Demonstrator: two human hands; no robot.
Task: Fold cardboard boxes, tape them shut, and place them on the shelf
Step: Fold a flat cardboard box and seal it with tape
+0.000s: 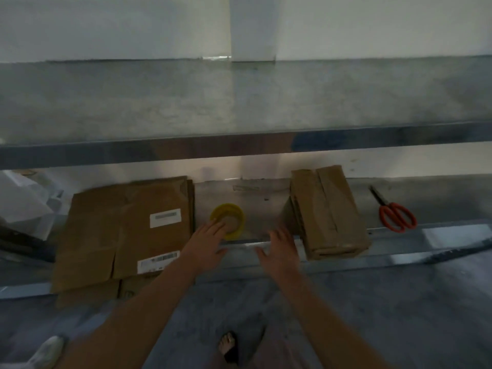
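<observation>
Two-tier metal shelf (346, 137), white wall (106, 27) (dim); box (327, 209), tape roll (230, 209) on lower tier; left hand (207, 241), right hand (279, 253) fingers (277, 235) spread.

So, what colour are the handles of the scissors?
Red-orange; the head view shows the scissors lying right of the taped box.

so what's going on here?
A person reaches toward the lower shelf. The left hand touches a yellow tape roll. The right hand is spread open, holding nothing, beside a taped-up box. Flat cardboard lies to the left and red-handled scissors to the right.
</observation>
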